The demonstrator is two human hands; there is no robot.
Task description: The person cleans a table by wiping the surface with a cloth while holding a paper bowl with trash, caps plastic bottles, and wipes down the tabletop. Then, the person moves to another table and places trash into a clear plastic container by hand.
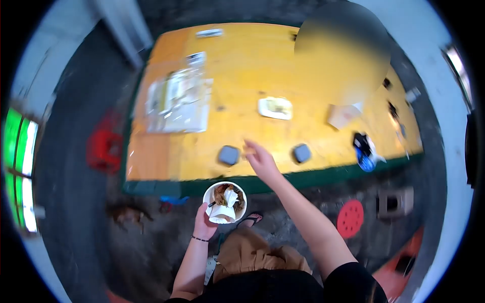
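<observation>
My left hand [204, 223] is closed on the side of a white bowl [243, 194] at the near edge of the table. Brown food scraps [220, 193] and a crumpled white tissue [231, 197] lie in the bowl, with a white paper piece [222, 214] at its near side. Above the table reaches my right hand [260, 158], blurred, fingers stretched out and seemingly holding nothing. It is nearest to a grey square block-like object [229, 155]. A similar grey object [301, 153] stands to its right.
On the yellow table [242, 60] are a white dish [275, 108], a clear plastic-covered tray [179, 103], a paper box [345, 115] and a blue-black packet [364, 151]. A red stool [350, 218] stands right, another red stool [104, 146] left. A small animal-like shape [127, 216] is on the floor.
</observation>
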